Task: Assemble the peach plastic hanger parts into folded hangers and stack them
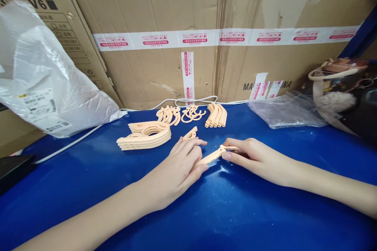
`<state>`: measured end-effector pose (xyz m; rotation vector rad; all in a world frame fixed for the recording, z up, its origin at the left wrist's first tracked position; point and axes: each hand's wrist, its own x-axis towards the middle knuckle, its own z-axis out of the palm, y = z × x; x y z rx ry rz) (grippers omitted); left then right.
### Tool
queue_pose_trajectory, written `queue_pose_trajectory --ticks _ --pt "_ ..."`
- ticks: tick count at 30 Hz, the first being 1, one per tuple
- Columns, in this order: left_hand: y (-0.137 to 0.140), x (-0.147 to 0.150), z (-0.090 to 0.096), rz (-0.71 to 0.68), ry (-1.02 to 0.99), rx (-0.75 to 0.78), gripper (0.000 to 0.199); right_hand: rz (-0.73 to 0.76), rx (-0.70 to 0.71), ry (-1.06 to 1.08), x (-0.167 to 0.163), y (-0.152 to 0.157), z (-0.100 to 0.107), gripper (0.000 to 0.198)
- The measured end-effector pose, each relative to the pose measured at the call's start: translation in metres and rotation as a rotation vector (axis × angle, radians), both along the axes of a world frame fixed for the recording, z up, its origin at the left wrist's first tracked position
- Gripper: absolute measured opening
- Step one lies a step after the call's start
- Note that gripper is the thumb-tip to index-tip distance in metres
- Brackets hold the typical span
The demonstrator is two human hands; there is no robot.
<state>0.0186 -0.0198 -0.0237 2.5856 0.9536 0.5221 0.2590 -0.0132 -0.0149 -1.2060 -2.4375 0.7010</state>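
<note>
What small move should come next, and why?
Perhaps press the thin peach hook gently toward the long peach piece with the right hand: its end appears at that piece's tip, the left hand holds the piece, and seating isn't clear.

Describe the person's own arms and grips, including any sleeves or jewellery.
The left forearm and right forearm are slender and tapering, with no sleeves in view. The left grip and right grip are ungloved hands; no ring, watch or bracelet shows.
</note>
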Motion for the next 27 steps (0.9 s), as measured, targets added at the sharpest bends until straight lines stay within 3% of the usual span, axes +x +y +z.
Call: queue_pose_trajectory --ticks 10,14,19,27 --pt "-0.0018 -0.0012 0.0043 -0.006 0.022 -0.037 0.018 -0.018 -0.008 0.014 -0.0026 -0.0017 -0.0004 0.037" --pt "-0.0018 -0.0012 0.0025 -0.015 0.037 -0.021 0.011 -0.004 0.072 -0.07 -0.0023 -0.003 -0.0015 0.033" --pt "-0.0002 -0.0011 0.0006 -0.062 0.096 0.041 0.025 -0.013 0.176 -0.194 -0.0013 -0.0039 -0.0038 0.034" --pt "0.0025 -0.003 -0.0026 -0.095 0.107 0.055 0.026 0.051 0.357 -0.268 0.0007 -0.0021 -0.0073 0.039"
